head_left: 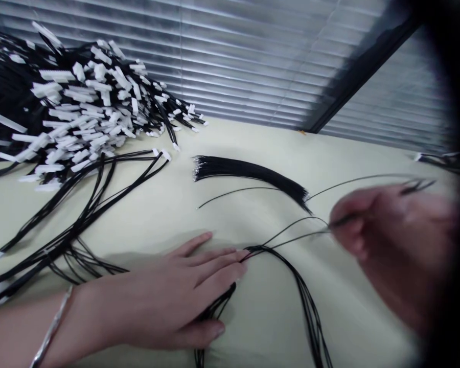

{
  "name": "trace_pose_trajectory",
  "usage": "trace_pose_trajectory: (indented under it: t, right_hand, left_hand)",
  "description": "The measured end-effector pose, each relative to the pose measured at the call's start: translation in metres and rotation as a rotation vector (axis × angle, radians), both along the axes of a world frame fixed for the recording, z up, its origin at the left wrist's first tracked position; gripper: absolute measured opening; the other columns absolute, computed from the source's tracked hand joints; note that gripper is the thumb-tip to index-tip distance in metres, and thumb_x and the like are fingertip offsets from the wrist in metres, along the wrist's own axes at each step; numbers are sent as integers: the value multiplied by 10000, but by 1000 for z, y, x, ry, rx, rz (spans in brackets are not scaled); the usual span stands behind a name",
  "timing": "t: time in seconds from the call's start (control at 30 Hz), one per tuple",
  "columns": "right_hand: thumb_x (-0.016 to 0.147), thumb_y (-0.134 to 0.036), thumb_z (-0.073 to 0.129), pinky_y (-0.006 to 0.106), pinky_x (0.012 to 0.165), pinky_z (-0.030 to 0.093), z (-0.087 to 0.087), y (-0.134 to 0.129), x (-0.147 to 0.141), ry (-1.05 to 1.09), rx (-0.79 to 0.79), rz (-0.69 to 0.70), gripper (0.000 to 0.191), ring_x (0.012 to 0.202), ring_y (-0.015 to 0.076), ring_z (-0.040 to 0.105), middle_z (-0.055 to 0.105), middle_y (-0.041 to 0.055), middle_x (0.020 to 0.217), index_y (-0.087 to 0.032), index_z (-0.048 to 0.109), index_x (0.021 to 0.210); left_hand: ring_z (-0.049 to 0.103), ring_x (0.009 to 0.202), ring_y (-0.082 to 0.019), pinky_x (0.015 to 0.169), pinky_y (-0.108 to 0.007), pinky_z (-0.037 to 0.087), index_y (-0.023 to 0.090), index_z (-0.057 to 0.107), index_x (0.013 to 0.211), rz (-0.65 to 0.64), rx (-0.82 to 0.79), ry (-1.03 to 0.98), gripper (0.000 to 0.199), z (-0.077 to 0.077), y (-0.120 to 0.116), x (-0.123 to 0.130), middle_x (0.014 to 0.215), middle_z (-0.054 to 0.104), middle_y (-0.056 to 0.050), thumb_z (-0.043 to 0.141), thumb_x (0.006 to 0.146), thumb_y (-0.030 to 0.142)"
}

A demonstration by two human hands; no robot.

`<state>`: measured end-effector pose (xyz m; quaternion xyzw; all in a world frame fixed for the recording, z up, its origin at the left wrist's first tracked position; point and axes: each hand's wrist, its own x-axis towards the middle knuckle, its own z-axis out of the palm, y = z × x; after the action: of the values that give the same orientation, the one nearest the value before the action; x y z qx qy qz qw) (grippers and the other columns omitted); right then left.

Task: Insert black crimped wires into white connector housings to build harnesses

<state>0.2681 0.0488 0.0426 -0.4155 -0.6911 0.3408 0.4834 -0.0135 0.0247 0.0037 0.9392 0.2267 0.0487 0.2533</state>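
My left hand lies flat on the table with its fingers stretched out, pressing on a bundle of thin black wires. The wires run beneath the palm and come out past the fingertips, curving toward the front edge. At the right, smeared by motion, my right hand is closed in a pinch on black wires that reach back to the bundle. Beyond both hands rests a neat bunch of cut black wires with shiny metal tips. One loose wire curves just in front of that bunch.
A big heap of black cables with white connectors fills the back left. Finished-looking wire harnesses spread in front of it. Window blinds stand behind the pale table. More connector cables lie far right.
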Motion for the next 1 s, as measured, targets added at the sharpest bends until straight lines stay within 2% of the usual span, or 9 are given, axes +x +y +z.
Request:
trace_pose_trajectory:
  t: [0.07, 0.1, 0.23, 0.4, 0.53, 0.67, 0.8, 0.9, 1.0]
  right_hand:
    - [913, -284, 614, 188, 368, 487, -6, -22, -22, -36, -77, 86, 134, 478, 106, 583, 670, -27, 712, -339, 723, 858]
    - [890, -268, 642, 174, 419, 526, -8, -29, -32, -83, -105, 97, 113, 506, 111, 619, 680, -33, 686, -328, 730, 851]
    - [839, -176, 675, 183, 624, 608, -23, -35, -52, -218, 18, 124, 103, 649, 137, 705, 740, -17, 765, -254, 734, 806]
    - [861, -134, 658, 183, 666, 595, -39, -29, -47, -233, 80, 107, 134, 753, 128, 710, 746, -3, 863, -233, 728, 917]
    - [877, -105, 646, 166, 694, 577, -43, -31, -44, -260, 129, 130, 146, 787, 103, 697, 737, 1, 891, -211, 711, 953]
    - [881, -110, 653, 207, 700, 578, -46, -33, -41, -267, 159, 136, 157, 808, 120, 687, 733, -2, 932, -226, 700, 976]
    - [911, -115, 615, 215, 726, 570, -49, -33, -37, -338, 187, 165, 153, 837, 121, 673, 717, 7, 968, -218, 673, 1010]
    - [932, -87, 570, 235, 749, 567, -47, -30, -34, -419, 260, 218, 163, 862, 129, 652, 703, 33, 987, -172, 638, 1052]
    - [966, -84, 492, 295, 743, 575, -39, -26, -32, -578, 429, 317, 154, 873, 172, 639, 700, 75, 960, -103, 598, 1075]
  left_hand:
    - [263, 1473, -184, 1252, -363, 24, 126, 281, 1486, 0, -14, -7, 589, 0, 0, 0, 1580, 293, -125, 440, 996, 411]
    - [263, 1472, -185, 1252, -361, 27, 123, 283, 1484, -3, -20, -3, 586, 0, 1, 1, 1579, 293, -129, 432, 997, 414]
    - [291, 1462, -171, 1251, -344, 21, 93, 284, 1465, -3, -39, 8, 577, 3, 3, 1, 1556, 345, -151, 427, 997, 398]
    - [306, 1451, -124, 1244, -291, -7, 112, 258, 1466, 1, -55, -21, 578, 4, 4, 1, 1521, 423, -116, 457, 989, 371]
    - [329, 1441, -125, 1244, -293, -17, 128, 240, 1470, 7, -50, -32, 603, 2, 4, 1, 1533, 406, -112, 488, 977, 371]
    - [297, 1454, -116, 1231, -247, -66, 113, 232, 1480, 8, -26, -33, 613, 0, 3, 1, 1535, 406, -103, 472, 986, 383]
    - [332, 1441, -139, 1243, -265, -32, 107, 241, 1476, 10, -16, -49, 614, -1, 3, 1, 1533, 408, -108, 490, 980, 369]
    - [359, 1428, -148, 1248, -272, -13, 105, 265, 1464, 20, -14, -59, 602, -2, 3, 1, 1527, 415, -116, 496, 979, 378]
    - [357, 1429, -144, 1243, -261, -27, 105, 274, 1462, 19, -15, -64, 599, -3, 3, 1, 1531, 411, -110, 491, 982, 390]
